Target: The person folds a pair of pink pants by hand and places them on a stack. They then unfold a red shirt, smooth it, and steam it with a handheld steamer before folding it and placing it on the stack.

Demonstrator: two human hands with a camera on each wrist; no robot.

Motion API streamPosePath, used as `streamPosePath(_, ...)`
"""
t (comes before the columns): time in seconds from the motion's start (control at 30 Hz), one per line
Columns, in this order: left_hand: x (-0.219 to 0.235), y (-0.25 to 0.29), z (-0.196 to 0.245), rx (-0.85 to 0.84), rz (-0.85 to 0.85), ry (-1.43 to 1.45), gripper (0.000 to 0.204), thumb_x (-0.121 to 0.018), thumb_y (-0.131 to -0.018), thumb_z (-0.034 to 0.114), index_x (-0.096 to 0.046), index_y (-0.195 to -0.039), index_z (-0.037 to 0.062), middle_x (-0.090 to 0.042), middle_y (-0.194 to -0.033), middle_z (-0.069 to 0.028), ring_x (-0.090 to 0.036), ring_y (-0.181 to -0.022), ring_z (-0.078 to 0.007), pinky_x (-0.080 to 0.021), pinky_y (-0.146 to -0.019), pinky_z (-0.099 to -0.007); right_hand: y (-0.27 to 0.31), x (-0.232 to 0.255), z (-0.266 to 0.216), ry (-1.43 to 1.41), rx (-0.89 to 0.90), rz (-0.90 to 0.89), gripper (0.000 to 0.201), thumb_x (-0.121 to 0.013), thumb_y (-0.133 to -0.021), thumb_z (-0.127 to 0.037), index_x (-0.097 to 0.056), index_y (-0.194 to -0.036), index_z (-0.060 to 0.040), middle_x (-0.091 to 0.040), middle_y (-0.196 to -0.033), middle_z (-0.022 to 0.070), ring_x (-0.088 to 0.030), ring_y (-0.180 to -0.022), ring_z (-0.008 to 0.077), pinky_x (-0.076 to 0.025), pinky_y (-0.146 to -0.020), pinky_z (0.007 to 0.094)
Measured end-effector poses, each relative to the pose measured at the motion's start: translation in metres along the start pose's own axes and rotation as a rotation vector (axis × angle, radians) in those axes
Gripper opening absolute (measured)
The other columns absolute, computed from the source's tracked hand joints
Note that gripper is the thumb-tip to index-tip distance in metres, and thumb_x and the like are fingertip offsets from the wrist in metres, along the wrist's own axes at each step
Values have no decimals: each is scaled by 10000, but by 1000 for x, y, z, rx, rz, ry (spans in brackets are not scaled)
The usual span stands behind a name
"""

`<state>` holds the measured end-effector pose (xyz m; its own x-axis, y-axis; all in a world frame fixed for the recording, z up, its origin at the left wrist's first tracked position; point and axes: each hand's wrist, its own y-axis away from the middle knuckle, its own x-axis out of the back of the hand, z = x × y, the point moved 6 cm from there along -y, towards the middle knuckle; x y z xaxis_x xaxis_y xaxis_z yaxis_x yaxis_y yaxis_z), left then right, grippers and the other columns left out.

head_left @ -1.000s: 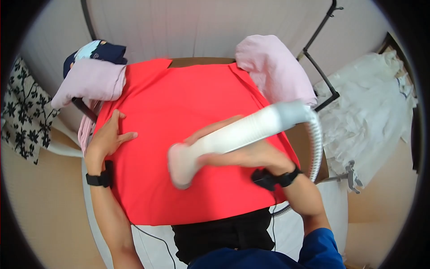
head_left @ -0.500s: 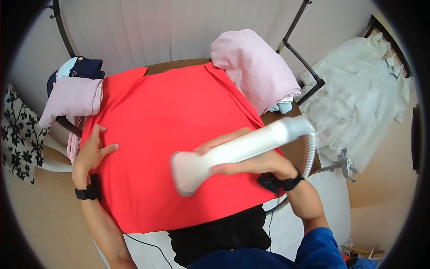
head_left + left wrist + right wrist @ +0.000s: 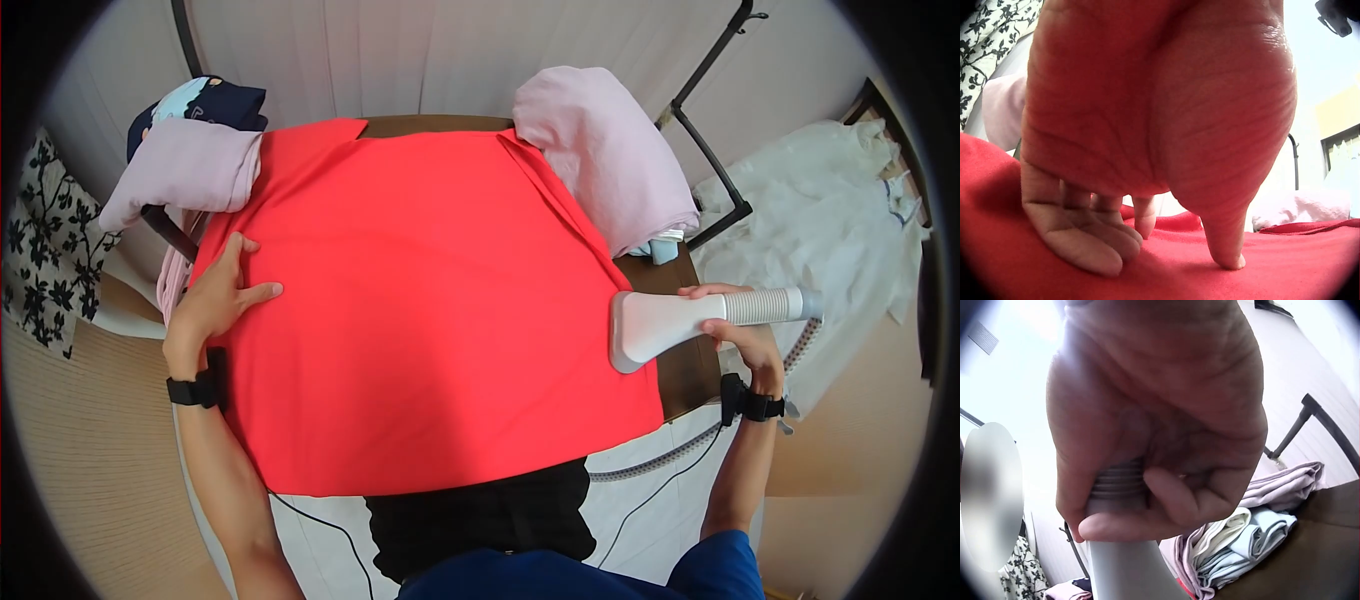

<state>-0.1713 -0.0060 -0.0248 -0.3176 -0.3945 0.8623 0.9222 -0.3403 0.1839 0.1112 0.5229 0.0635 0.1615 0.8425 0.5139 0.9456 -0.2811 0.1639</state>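
Observation:
A red cloth [image 3: 400, 300] lies spread over a brown board, with shallow folds and a doubled strip along its right side. My left hand [image 3: 210, 300] rests at the cloth's left side, thumb spread from the fingers. In the left wrist view, its fingertips [image 3: 1100, 256] and thumb touch the fabric, with the palm raised. My right hand [image 3: 740, 330] grips a white garment steamer head [image 3: 665, 325] by its ribbed handle. The steamer's broad face is at the cloth's right edge. In the right wrist view, fingers [image 3: 1122, 526] curl round that handle.
Folded pink fabric [image 3: 190, 170] sits at the back left, and a larger pink bundle [image 3: 605, 160] at the back right. A black metal frame [image 3: 715, 160] stands beside it. The steamer hose [image 3: 650, 466] loops below the board [image 3: 690, 375]. White garments [image 3: 815, 220] hang at right.
My right hand has carried the steamer head from the cloth's middle to its right edge. The left hand stays on the cloth's left side. The head view has shifted a little.

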Motion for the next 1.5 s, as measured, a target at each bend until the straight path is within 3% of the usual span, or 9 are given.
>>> streamPosePath(0.2,1,1,3,-14,12,-23,709,-832,-815,384,-476,-1317,32,-596,-953,-148,-568,-824,-264,-483,-789,-382,0,-20,-19,-56,66,9,438,-840,-729,-200,-735,-1122,-36,-731,-1189,132,-664,-789,90,-475,-522,192)
streamPosePath(0.4,1,1,3,2,16,-32,710,-837,-812,375,-478,-1320,31,-585,-928,-154,-572,-815,-277,-484,-787,-392,-23,-111,-64,-221,179,-162,460,-822,-752,-237,-718,-1136,-6,-720,-1202,165,-696,-916,132,-474,-517,173)
streamPosePath(0.53,-1,-1,0,-4,4,-29,712,-841,-809,375,-479,-1319,36,-578,-910,-153,-576,-811,-278,-486,-780,-397,-35,-189,-99,-253,375,-419,389,-767,-810,-20,-694,-1187,38,-715,-1207,181,-710,-1047,223,-591,-844,329)
streamPosePath(0.6,-1,-2,-2,-27,27,-40,695,-838,-813,362,-477,-1315,43,-555,-850,-137,-572,-775,-268,-481,-744,-406,-38,-221,-107,-375,487,-495,389,-779,-814,-22,-698,-1192,19,-723,-1195,165,-703,-1095,248,-547,-983,384)
streamPosePath(0.8,-5,-9,-8,-111,43,-19,657,-826,-828,330,-471,-1303,47,-472,-741,-87,-518,-679,-229,-447,-654,-393,-23,-257,-129,-269,523,-573,416,-807,-818,-97,-703,-1216,-31,-741,-1167,123,-707,-1090,222,-553,-974,357)
streamPosePath(1.17,-5,-7,-10,-140,52,20,617,-811,-852,293,-480,-1303,31,-428,-752,-54,-436,-669,-178,-421,-646,-352,-14,-132,-51,-219,339,-381,419,-801,-800,-8,-701,-1206,21,-736,-1172,133,-693,-1102,209,-532,-998,351)
streamPosePath(1.27,-4,-4,-5,-101,12,10,617,-796,-873,277,-454,-1321,25,-526,-938,-83,-467,-766,-173,-442,-730,-332,-5,-84,-38,-118,334,-280,411,-799,-798,-22,-707,-1196,13,-737,-1178,127,-708,-992,174,-577,-855,303)
streamPosePath(1.33,-1,-1,0,-76,5,8,618,-798,-871,281,-458,-1322,28,-513,-909,-77,-470,-763,-173,-441,-726,-331,1,-52,-22,-88,90,-165,401,-806,-794,-67,-716,-1179,3,-738,-1178,119,-682,-847,107,-547,-650,233)
streamPosePath(1.5,1,2,4,-51,21,14,635,-816,-839,320,-485,-1297,30,-516,-853,-85,-486,-728,-198,-455,-705,-360,14,-12,-8,-36,48,-25,404,-798,-789,-135,-726,-1167,-10,-741,-1160,110,-611,-695,56,-476,-531,206)
